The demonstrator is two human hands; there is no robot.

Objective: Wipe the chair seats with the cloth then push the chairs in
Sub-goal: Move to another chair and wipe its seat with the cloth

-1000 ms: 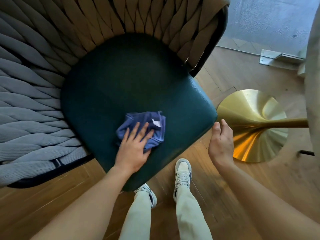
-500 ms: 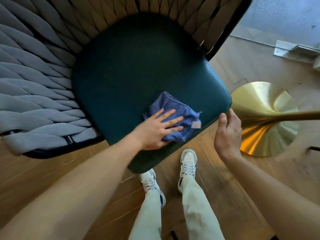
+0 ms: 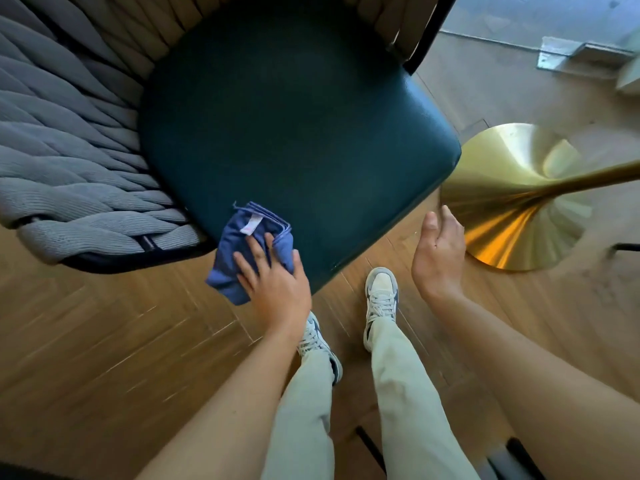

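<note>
A chair with a dark green seat [image 3: 294,133] and a woven grey and tan back [image 3: 69,140] fills the upper left. A folded blue cloth [image 3: 242,244] with a small white tag lies at the seat's front left edge and hangs partly over it. My left hand [image 3: 273,285] presses flat on the cloth, fingers spread. My right hand [image 3: 438,252] hovers just off the seat's front right edge, fingers loosely apart, holding nothing.
A brass table base [image 3: 512,202] with its slanted pole stands on the wooden floor right of the chair, close to my right hand. My feet in pale sneakers [image 3: 381,299] stand just in front of the seat. A metal door track [image 3: 568,53] lies at the upper right.
My left hand has swept the cloth from the seat's front right across to its front left edge, where the cloth now overhangs. The right hand has stayed near the seat's right edge.
</note>
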